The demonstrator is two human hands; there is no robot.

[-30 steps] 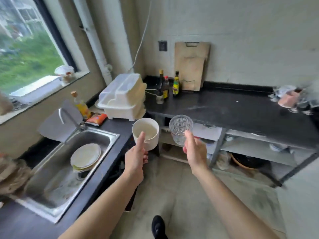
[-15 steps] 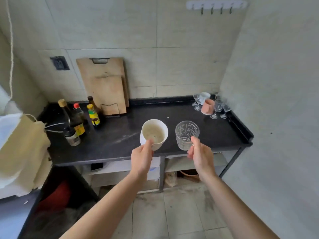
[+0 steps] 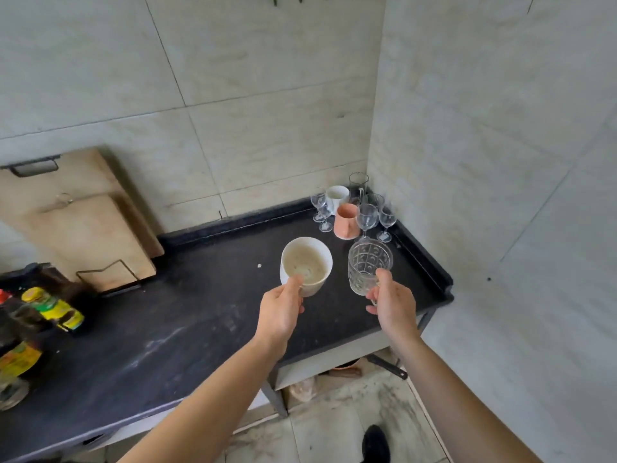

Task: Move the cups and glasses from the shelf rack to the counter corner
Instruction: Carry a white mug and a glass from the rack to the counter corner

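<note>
The left hand [image 3: 278,312] grips a white cup [image 3: 306,265], thumb on its rim; the right hand [image 3: 394,304] is closed on a patterned clear glass [image 3: 369,265]. Both vessels are held above the black counter [image 3: 187,332], short of the corner. In that corner stands a cluster: several wine glasses [image 3: 367,217], a pink mug [image 3: 347,221], a white mug [image 3: 337,195] and a tumbler [image 3: 358,182], close together against the walls. Cutting boards [image 3: 83,235] lean at the back wall; sauce bottles [image 3: 53,309] occupy the far left.
</note>
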